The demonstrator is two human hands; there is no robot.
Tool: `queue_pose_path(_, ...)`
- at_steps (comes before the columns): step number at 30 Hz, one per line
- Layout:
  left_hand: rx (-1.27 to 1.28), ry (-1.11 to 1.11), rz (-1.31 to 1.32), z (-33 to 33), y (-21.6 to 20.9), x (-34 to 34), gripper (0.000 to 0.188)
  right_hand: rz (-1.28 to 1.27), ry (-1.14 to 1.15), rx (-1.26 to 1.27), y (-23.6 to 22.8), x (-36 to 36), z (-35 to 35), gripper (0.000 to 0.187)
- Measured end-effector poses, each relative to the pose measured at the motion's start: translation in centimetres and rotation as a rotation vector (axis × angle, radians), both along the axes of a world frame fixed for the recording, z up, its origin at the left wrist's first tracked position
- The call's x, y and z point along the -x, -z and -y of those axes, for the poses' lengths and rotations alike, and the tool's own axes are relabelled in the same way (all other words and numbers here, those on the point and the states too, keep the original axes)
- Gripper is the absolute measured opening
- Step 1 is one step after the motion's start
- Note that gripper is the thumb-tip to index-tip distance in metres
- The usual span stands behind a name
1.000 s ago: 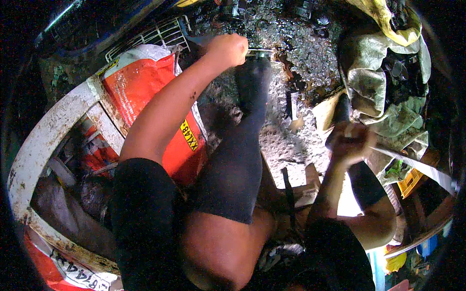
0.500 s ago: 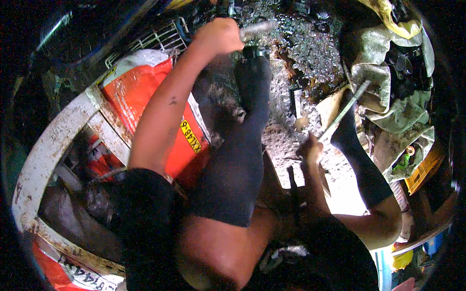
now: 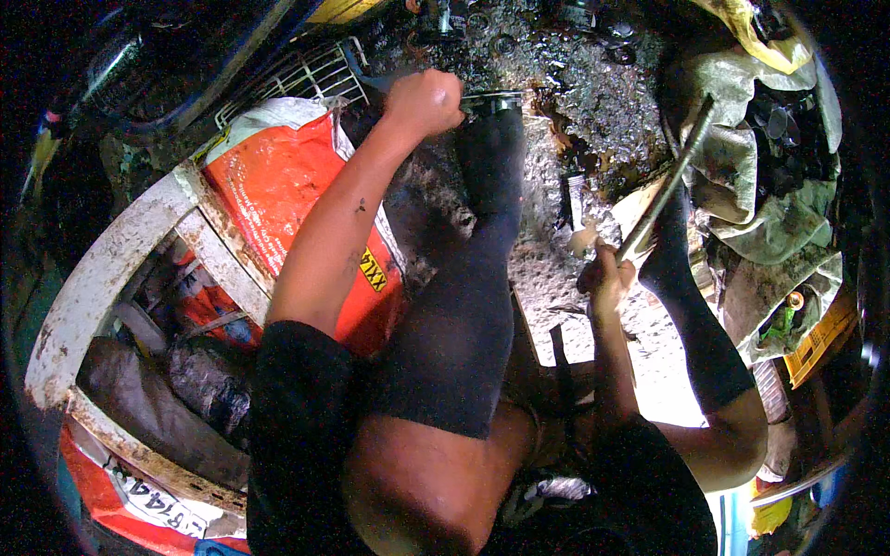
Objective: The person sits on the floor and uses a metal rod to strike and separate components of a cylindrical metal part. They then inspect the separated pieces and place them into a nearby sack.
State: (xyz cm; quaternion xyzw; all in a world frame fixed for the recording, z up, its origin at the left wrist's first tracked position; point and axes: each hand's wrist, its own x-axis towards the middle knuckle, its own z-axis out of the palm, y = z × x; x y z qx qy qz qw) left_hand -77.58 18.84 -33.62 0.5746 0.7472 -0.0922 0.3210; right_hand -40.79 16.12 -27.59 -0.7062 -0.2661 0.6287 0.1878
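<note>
Rod (image 3: 669,176), long, grey, slanted upward

left hand (image 3: 425,100): we cannot see its fingers' inner side, grip closed over a dark part (image 3: 491,102) we cannot identify | right hand (image 3: 607,278): hides the metal rod's (image 3: 667,181) lower end | top clutter: too dark, too small for us to tell | edges: black out the surroundings
</note>
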Motion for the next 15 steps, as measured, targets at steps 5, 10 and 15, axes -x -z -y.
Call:
queue_pose_path(5,-0.067,0.033,0.034,0.2,0.9,-0.1,0.030,-0.070,-0.127,0.022,0.3,1.7,1.2,0.022)
queue_pose_path(10,-0.125,-0.028,0.066,0.5,1.2,-0.1,0.026,-0.060,-0.248,-0.132,-0.8,4.4,0.9,0.025)
queue_pose_path(15,-0.157,-0.029,0.167,0.8,1.1,0.4,0.024,-0.327,-0.446,-0.900,-5.4,10.2,-3.4,0.039)
